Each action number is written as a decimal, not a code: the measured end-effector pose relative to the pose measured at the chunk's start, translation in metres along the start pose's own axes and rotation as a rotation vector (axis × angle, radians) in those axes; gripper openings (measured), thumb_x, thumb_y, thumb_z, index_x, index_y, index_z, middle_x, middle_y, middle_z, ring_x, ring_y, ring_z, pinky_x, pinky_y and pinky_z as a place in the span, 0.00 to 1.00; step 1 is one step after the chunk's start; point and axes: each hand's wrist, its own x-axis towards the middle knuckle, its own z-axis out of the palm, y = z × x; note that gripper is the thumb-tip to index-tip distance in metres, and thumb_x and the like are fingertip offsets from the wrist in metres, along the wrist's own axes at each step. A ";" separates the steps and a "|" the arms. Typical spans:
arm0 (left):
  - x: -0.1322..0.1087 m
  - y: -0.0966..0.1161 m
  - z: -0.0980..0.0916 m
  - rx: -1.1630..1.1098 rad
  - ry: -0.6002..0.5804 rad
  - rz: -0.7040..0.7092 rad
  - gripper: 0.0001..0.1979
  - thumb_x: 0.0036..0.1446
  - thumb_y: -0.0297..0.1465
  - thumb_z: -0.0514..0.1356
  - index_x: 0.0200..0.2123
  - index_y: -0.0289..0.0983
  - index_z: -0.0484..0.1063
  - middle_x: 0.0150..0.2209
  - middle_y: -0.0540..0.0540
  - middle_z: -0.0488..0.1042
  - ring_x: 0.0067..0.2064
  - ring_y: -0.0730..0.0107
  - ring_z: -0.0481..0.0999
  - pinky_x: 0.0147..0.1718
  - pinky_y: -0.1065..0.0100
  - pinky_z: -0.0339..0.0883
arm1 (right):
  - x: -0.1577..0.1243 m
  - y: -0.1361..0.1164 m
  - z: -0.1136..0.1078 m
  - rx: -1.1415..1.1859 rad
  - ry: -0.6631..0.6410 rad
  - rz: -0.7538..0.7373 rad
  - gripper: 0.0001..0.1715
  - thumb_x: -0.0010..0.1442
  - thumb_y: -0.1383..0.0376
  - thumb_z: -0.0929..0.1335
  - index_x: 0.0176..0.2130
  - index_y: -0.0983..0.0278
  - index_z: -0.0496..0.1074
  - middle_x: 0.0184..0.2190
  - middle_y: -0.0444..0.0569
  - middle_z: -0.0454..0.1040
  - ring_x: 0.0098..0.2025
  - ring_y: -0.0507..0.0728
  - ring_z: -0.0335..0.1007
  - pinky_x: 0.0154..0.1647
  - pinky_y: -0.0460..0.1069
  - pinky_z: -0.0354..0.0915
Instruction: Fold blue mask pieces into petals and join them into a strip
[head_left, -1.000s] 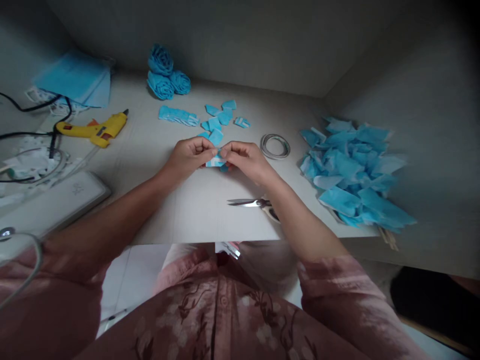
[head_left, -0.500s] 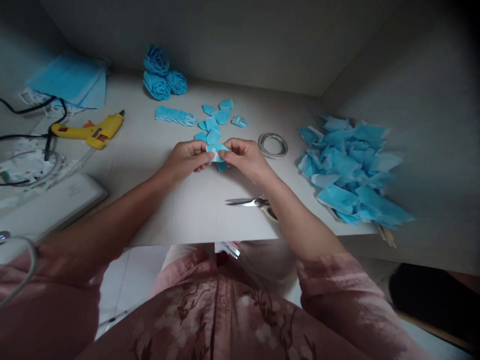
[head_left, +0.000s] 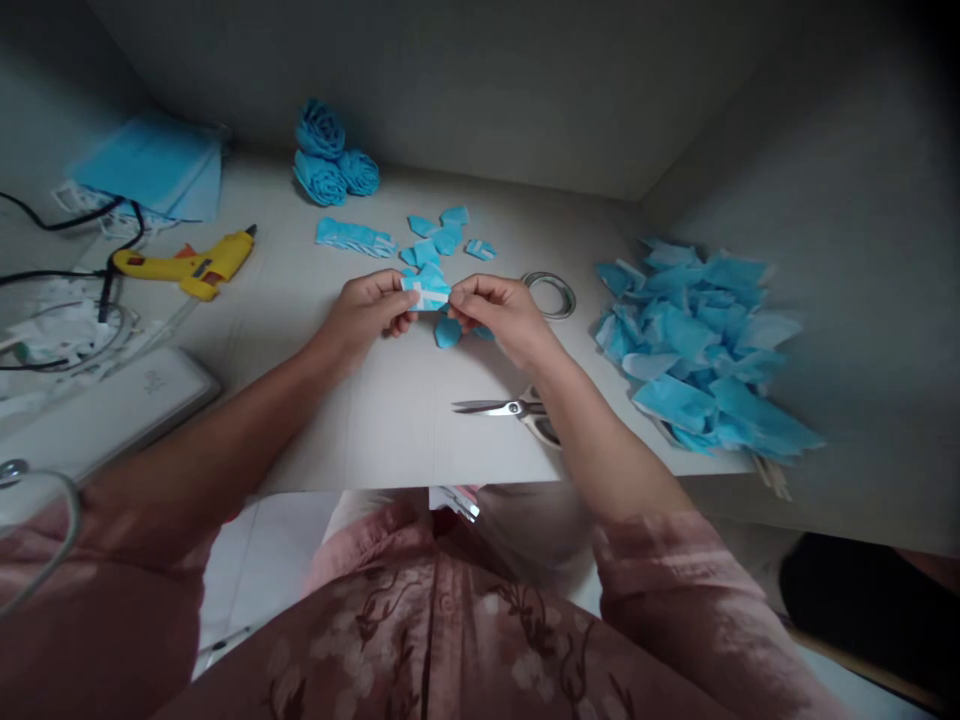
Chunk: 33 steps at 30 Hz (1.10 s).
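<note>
Both of my hands pinch a small blue-and-white fabric piece [head_left: 427, 292] held just above the white table [head_left: 405, 420]. My left hand [head_left: 367, 310] grips its left end with thumb and fingers closed. My right hand [head_left: 495, 312] grips its right end the same way. A loose blue scrap [head_left: 447, 331] lies on the table right under the hands. Several cut blue pieces [head_left: 439, 238] lie just beyond the hands.
Scissors [head_left: 510, 410] lie near the front edge under my right wrist. A tape roll [head_left: 553, 292] sits right of my hands. A big heap of blue fabric [head_left: 697, 340] fills the right side. Blue fabric roses [head_left: 330, 160], a yellow glue gun [head_left: 191, 265] and cables lie left.
My hands have lifted the small piece slightly and drawn a little apart, so the blue scrap beneath them now shows.
</note>
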 end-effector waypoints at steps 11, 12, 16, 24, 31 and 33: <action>-0.003 -0.008 0.009 0.304 0.254 0.472 0.06 0.55 0.29 0.66 0.27 0.39 0.74 0.24 0.52 0.71 0.27 0.74 0.66 0.27 0.71 0.60 | 0.000 0.007 0.011 -0.134 0.124 -0.135 0.13 0.59 0.55 0.73 0.32 0.62 0.75 0.28 0.43 0.74 0.32 0.51 0.66 0.35 0.47 0.64; -0.006 -0.008 0.011 0.342 0.229 0.457 0.04 0.55 0.29 0.66 0.28 0.39 0.75 0.25 0.52 0.72 0.27 0.74 0.67 0.28 0.71 0.60 | 0.000 0.006 0.013 -0.154 0.114 -0.144 0.13 0.59 0.56 0.72 0.32 0.62 0.75 0.28 0.43 0.73 0.33 0.51 0.66 0.36 0.47 0.64; -0.012 -0.004 0.014 0.420 0.188 0.338 0.02 0.55 0.30 0.65 0.31 0.39 0.78 0.26 0.52 0.73 0.29 0.72 0.67 0.30 0.71 0.61 | -0.004 0.002 0.017 -0.228 0.101 -0.161 0.11 0.61 0.57 0.71 0.32 0.62 0.75 0.27 0.43 0.70 0.32 0.51 0.63 0.36 0.48 0.63; -0.011 -0.004 0.014 0.429 0.166 0.285 0.04 0.55 0.31 0.64 0.31 0.38 0.78 0.26 0.51 0.74 0.30 0.71 0.69 0.32 0.70 0.63 | -0.008 -0.001 0.021 -0.368 0.136 -0.241 0.09 0.62 0.61 0.70 0.32 0.62 0.75 0.29 0.44 0.76 0.33 0.52 0.66 0.38 0.48 0.64; -0.010 -0.007 0.014 0.370 0.143 0.253 0.03 0.55 0.29 0.63 0.32 0.37 0.78 0.28 0.51 0.76 0.32 0.71 0.73 0.33 0.71 0.65 | -0.009 0.005 0.020 -0.498 0.118 -0.360 0.08 0.63 0.63 0.68 0.32 0.61 0.74 0.31 0.44 0.77 0.34 0.53 0.68 0.41 0.50 0.64; -0.010 -0.007 0.014 0.370 0.143 0.237 0.03 0.55 0.29 0.63 0.32 0.37 0.78 0.28 0.51 0.77 0.32 0.71 0.74 0.34 0.71 0.66 | -0.009 0.005 0.019 -0.528 0.114 -0.366 0.07 0.63 0.65 0.67 0.32 0.61 0.74 0.31 0.45 0.77 0.35 0.53 0.68 0.42 0.50 0.64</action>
